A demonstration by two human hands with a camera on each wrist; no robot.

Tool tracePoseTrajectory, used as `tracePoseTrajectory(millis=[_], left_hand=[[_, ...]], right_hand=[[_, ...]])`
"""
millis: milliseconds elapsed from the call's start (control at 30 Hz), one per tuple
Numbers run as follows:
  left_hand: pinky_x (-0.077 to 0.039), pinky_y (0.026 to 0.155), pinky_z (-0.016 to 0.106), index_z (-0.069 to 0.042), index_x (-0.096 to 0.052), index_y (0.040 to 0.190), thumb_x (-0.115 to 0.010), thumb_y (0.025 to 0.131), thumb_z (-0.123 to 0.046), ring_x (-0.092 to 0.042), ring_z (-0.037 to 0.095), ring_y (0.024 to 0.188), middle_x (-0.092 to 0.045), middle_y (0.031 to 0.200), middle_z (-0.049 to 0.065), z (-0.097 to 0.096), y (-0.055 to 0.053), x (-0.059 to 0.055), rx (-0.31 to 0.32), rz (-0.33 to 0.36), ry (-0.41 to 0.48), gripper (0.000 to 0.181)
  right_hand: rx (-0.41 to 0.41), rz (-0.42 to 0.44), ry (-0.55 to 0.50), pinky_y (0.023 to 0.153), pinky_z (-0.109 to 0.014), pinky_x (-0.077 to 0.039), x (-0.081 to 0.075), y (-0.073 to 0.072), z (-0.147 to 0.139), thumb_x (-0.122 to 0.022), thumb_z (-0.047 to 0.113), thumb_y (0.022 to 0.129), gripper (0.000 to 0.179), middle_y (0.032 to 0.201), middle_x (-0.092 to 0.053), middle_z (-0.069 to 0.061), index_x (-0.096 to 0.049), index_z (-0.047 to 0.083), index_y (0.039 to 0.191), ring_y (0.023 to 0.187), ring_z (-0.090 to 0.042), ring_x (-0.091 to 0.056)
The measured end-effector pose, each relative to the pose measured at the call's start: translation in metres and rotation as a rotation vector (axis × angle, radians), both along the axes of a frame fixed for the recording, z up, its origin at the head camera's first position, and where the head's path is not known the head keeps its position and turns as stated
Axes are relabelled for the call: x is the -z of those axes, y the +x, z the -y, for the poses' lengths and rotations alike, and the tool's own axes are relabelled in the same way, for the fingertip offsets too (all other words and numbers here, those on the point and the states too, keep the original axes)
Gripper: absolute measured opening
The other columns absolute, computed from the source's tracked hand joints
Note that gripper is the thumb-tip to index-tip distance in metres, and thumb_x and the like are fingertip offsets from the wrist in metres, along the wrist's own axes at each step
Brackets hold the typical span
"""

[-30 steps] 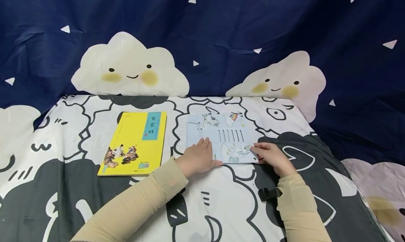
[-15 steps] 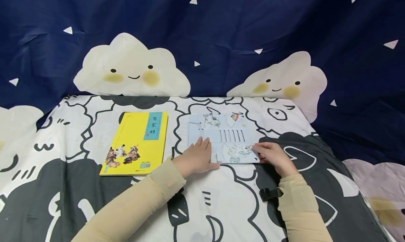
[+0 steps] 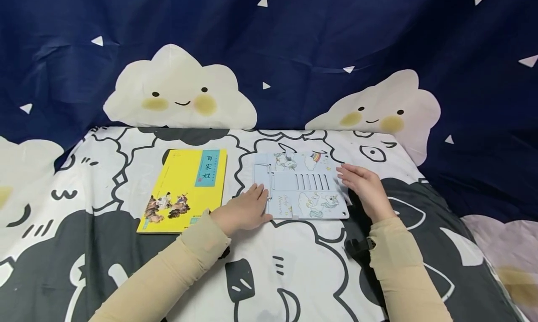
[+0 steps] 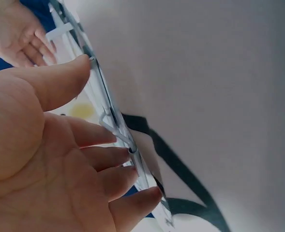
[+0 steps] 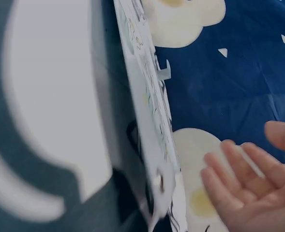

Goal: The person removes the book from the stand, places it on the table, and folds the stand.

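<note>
A light blue book stand (image 3: 313,204) with unicorn pictures and a row of slots lies folded flat on the sheep-print cloth. My left hand (image 3: 244,212) is at its left edge, fingertips right at the rim, fingers loosely extended. The left wrist view shows those fingers (image 4: 118,179) along the stand's edge (image 4: 101,79), near a bent wire rod (image 4: 118,133). Beside the right edge my right hand (image 3: 363,191) is held with fingers nearly straight. In the right wrist view the palm of that hand (image 5: 258,188) faces the stand (image 5: 149,106) and nothing is held.
A yellow book (image 3: 180,182) with a blue title label lies left of the stand, close to my left forearm (image 3: 168,270). The cloth (image 3: 294,275) has black-and-white sheep. Behind hangs a dark blue fabric (image 3: 294,37) with smiling clouds.
My right hand has let go of the stand's lower right corner and moved up alongside the right edge. My left hand has slid left off the stand's face, uncovering its lower left part.
</note>
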State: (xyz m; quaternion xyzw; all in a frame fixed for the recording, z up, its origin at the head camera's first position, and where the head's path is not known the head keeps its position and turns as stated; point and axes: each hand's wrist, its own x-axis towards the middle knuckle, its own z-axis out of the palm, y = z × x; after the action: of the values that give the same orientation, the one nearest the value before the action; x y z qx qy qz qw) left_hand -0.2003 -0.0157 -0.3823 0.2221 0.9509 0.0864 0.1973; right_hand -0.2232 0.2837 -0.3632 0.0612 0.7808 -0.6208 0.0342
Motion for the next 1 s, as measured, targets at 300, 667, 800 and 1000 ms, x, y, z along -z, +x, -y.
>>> tracePoseTrajectory(millis=[300,667,800,1000], left_hand=[[-0.019,0.124,0.049,-0.004,-0.027,0.156,-0.051,0.102,-0.042,-0.006,0.032,0.155,-0.015,0.167,0.01,0.005,-0.001,0.001,0.029,0.017,0.028,0.071],[-0.018,0.125,0.047,-0.006,-0.025,0.157,-0.053,0.1,-0.045,-0.006,0.031,0.155,-0.013,0.167,0.009,0.002,-0.001,-0.001,0.054,0.006,0.001,0.074],[-0.02,0.124,0.047,-0.006,-0.025,0.157,-0.055,0.1,-0.044,-0.007,0.031,0.155,-0.014,0.167,0.009,0.002,0.0,-0.002,0.054,0.006,0.001,0.075],[-0.019,0.125,0.046,-0.006,-0.025,0.157,-0.055,0.1,-0.044,-0.007,0.031,0.155,-0.014,0.167,0.009,0.004,0.0,-0.002,0.05,0.008,-0.004,0.075]], right_hand=[[-0.193,0.037,-0.144,0.12,-0.035,-0.031,-0.021,-0.045,0.017,-0.046,0.033,0.106,0.065,0.159,-0.031,-0.022,-0.023,-0.004,0.155,0.139,-0.021,-0.046],[-0.375,0.112,0.023,0.124,-0.043,-0.022,-0.012,-0.102,0.056,-0.032,0.03,0.11,0.059,0.162,-0.025,-0.021,-0.019,-0.006,0.155,0.151,-0.034,-0.022],[-0.426,0.123,0.096,0.125,-0.044,-0.02,-0.008,-0.11,0.068,-0.029,0.033,0.11,0.059,0.161,-0.026,-0.021,-0.022,-0.007,0.154,0.151,-0.034,-0.022],[-0.455,0.119,0.178,0.125,-0.041,-0.019,-0.001,-0.118,0.081,-0.03,0.035,0.11,0.061,0.16,-0.029,-0.022,-0.026,-0.008,0.152,0.15,-0.035,-0.025]])
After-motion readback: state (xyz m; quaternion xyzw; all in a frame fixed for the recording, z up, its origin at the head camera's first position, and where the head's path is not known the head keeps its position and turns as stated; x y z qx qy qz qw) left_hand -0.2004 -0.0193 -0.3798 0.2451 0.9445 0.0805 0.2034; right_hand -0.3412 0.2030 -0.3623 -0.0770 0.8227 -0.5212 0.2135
